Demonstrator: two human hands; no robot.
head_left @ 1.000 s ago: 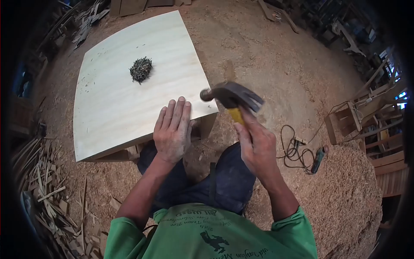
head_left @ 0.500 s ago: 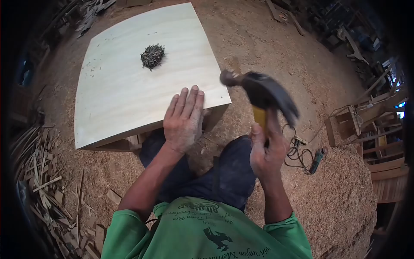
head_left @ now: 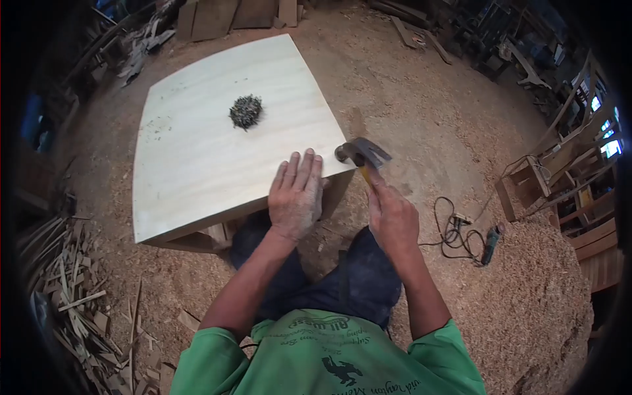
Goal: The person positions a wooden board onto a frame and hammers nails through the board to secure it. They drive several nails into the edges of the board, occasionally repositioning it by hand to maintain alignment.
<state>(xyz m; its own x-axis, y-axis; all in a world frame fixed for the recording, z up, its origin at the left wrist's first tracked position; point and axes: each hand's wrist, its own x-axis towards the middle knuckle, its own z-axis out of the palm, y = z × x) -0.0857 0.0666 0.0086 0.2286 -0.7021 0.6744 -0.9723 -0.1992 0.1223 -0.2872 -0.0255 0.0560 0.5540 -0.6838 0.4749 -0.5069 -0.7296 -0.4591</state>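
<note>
My right hand (head_left: 395,220) is wrapped round the yellow handle of a claw hammer (head_left: 359,153). The hammer's striking face is down at the near right corner of a pale plywood panel (head_left: 197,178); whether it touches a nail there is hidden. My left hand (head_left: 296,197) lies on the panel's near edge, fingers stretched out over the top and thumb side hidden. A small heap of dark nails (head_left: 246,112) sits around the middle of the panel. Beneath the panel, part of a wooden frame (head_left: 187,242) shows.
Sawdust and shavings cover the floor. A green power tool (head_left: 489,245) with a black cord (head_left: 447,240) lies to the right, near a wooden box-like frame (head_left: 523,187). Wood offcuts (head_left: 76,296) are piled at the left, and boards (head_left: 217,18) stand at the back.
The hammer has come down and left from its raised position to the panel's corner. My left hand stays on the panel edge. The whole view has shifted slightly.
</note>
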